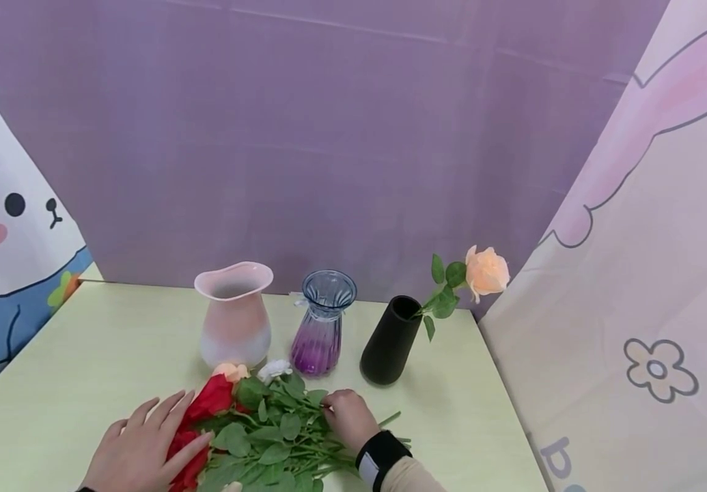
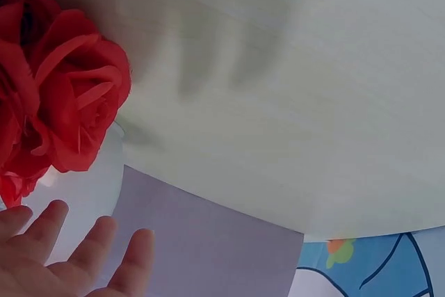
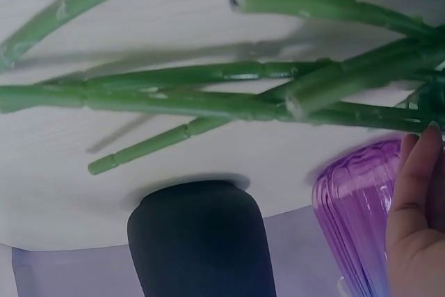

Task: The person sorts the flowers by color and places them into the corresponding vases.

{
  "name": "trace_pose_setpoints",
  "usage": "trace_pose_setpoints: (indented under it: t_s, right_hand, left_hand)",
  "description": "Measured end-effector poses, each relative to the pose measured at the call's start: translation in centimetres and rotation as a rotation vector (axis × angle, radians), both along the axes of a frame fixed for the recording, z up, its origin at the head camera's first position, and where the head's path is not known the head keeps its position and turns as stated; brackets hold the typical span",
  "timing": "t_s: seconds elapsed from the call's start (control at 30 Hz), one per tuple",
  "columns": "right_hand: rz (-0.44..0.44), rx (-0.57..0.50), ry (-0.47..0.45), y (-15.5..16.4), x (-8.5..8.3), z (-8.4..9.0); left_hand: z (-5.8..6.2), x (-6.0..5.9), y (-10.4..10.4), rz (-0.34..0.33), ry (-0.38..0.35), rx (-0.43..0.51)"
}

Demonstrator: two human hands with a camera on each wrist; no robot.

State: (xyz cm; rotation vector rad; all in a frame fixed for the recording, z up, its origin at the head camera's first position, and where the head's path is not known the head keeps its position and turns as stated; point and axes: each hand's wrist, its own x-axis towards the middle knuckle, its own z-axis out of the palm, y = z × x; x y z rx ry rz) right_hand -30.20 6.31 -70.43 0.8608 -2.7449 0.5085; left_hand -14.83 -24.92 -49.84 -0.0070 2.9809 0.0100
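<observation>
A bunch of artificial flowers lies at the table's front: red roses [image 1: 208, 403], a peach bud [image 1: 232, 371], a white bloom [image 1: 274, 369] and leafy green stems [image 1: 279, 441]. My left hand [image 1: 144, 444] lies flat on the red roses [image 2: 62, 95] with its fingers [image 2: 69, 252] straight and spread. My right hand [image 1: 345, 415] curls its fingers over the stems [image 3: 208, 95] at the bunch's right side; a fingertip [image 3: 421, 172] reaches up to them.
Behind the bunch stand a frosted pink vase [image 1: 234, 314], a purple glass vase [image 1: 322, 331] and a black vase [image 1: 392, 339] holding a peach rose [image 1: 486, 271]. The pale table [image 1: 70, 355] ends at a purple backdrop; printed cloth hangs on both sides.
</observation>
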Motion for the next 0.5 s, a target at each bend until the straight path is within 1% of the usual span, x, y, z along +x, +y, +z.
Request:
trace_pose_setpoints:
  t_s: [0.07,0.13,0.2,0.27,0.3,0.33,0.43,0.5]
  right_hand:
    - [-0.003,0.018,-0.014,-0.1,0.3,0.4]
    - [0.002,0.025,-0.014,-0.2,0.0,-0.6]
    - [0.013,0.028,0.009,-0.2,-0.6,-2.1]
    - [0.015,0.042,0.021,-0.2,-1.1,-3.6]
    - [0.020,0.042,0.026,-0.2,-1.1,-3.5]
    - [0.019,0.045,0.031,-0.2,-1.3,-3.9]
    - [0.011,0.036,0.043,-0.3,-1.1,-3.3]
    - [0.014,0.001,0.064,-0.2,-1.1,-3.0]
  left_hand:
    - [0.0,0.0,0.1,0.001,0.000,-0.002]
    - [-0.6,-0.2,-0.1,0.005,-0.006,-0.002]
    - [-1.2,-0.5,-0.3,0.010,-0.014,0.001]
    - [-1.4,-0.6,-0.3,0.015,-0.022,0.005]
    - [-1.5,-0.6,-0.3,0.017,-0.027,0.008]
    - [-1.5,-0.6,-0.2,0.017,-0.030,0.009]
    - [-1.5,-0.5,-0.1,0.015,-0.027,0.007]
    - [-1.7,-0.6,-0.2,0.011,-0.020,0.000]
